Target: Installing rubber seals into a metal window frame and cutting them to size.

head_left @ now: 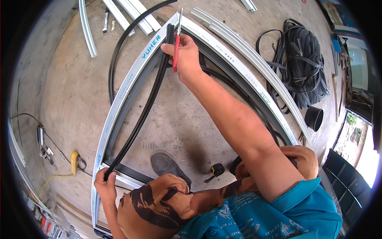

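Note:
A long black rubber strip runs between my hands, along the left side of a metal window frame covered in white film with blue print. My left hand is closed round its lower end at the frame's near left corner. At the far corner my right hand grips red-handled scissors, blades pointing away from me. The thumb of that hand presses against the strip's far end. Whether the blades touch the strip, I cannot tell.
More black strip curves outside the frame. White profiles lie beyond it, beside a dark strip bundle and a black cylinder. A tape measure rests near my shoe. A yellow socket with cable sits left.

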{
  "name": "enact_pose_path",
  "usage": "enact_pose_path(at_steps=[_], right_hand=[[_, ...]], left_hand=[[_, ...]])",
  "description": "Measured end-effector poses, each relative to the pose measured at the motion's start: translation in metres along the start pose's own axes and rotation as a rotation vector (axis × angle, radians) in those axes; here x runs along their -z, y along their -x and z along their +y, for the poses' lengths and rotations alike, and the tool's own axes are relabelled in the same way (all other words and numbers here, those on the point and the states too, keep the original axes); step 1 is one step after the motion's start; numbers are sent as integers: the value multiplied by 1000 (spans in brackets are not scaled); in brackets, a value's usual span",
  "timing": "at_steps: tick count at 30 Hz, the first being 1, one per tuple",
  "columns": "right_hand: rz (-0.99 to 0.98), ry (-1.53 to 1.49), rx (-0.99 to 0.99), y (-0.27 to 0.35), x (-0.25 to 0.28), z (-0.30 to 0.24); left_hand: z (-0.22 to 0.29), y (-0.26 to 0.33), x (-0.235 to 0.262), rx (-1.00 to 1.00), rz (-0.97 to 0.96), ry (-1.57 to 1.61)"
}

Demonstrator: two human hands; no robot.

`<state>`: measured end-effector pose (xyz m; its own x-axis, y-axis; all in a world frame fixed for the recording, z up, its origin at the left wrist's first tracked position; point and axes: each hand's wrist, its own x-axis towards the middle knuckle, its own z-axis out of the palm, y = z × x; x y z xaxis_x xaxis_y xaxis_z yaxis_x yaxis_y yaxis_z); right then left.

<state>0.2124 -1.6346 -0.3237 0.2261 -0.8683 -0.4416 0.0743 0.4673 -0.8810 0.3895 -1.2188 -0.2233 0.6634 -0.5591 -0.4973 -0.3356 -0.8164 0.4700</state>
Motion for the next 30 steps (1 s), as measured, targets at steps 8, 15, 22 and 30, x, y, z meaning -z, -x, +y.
enact_pose_path(at_steps=[8,15,22,30], right_hand=[[186,165,63,-3,-8,10],[282,397,6,3,-14,5],[149,110,22,-12,-12,14],[228,178,209,-15,-19,9]], left_hand=[[-19,0,-14,10,66,41],[-29,-1,-16,63,17,142],[-30,-2,-11,108,-24,267],[-26,-11,-10,238,-69,363]])
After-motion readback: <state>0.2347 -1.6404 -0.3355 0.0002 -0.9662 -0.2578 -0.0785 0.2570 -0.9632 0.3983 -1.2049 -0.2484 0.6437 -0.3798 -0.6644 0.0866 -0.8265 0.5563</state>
